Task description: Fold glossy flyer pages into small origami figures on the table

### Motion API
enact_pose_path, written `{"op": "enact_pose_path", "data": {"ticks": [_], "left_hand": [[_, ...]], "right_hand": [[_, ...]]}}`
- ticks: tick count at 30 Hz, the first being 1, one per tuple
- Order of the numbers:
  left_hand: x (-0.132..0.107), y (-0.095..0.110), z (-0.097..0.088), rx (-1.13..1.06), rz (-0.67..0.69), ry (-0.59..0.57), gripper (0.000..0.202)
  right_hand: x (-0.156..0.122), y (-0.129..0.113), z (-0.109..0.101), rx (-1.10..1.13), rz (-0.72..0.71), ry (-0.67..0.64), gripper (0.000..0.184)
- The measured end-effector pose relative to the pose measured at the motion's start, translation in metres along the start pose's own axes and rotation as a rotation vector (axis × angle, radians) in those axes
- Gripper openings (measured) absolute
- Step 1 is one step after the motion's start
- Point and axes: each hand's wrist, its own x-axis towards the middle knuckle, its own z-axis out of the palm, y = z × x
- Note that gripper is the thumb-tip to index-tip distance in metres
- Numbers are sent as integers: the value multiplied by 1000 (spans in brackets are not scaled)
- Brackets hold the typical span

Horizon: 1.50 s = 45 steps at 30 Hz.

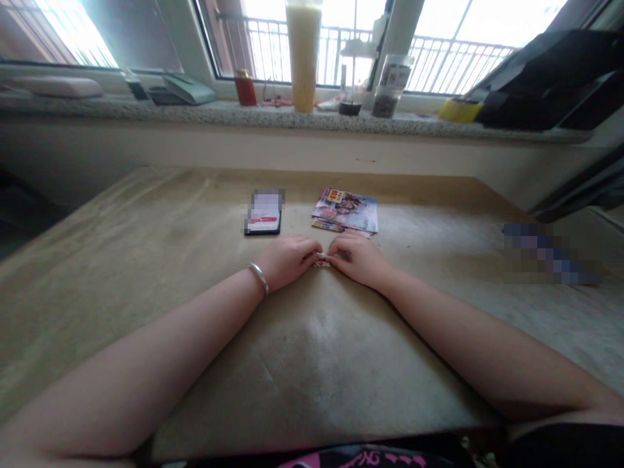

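My left hand (288, 258) and my right hand (357, 257) meet at the middle of the tan table (146, 273), fingers curled together. Both pinch a small white and red piece (322, 260) between their fingertips; it is too small to name. A silver bangle (258, 277) sits on my left wrist. Just beyond my right hand lies a stack of colourful printed sheets (346, 209). A phone (264, 212) lies flat beyond my left hand.
A stone windowsill (195, 112) runs along the back with a tall yellowish container (303, 55), a red can (245, 88), a jar (391, 86) and a yellow object (459, 110). A black item (550, 78) leans at the right. A blurred object (550, 253) lies on the table's right.
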Motion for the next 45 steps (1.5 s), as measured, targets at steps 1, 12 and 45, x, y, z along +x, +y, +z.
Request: {"op": "enact_pose_path", "data": {"ticks": [1,12,45], "left_hand": [[-1,-2,0,-36,-33,9,8],[-1,-11,-5,-446,-9,-119,15],[-4,-7,-4,70,211,-28,21]], "right_hand": [[0,2,1,35,15,4,8],[-4,-1,1,211,112,46,4],[-2,-7,-5,-147,-132,-56,17]]}}
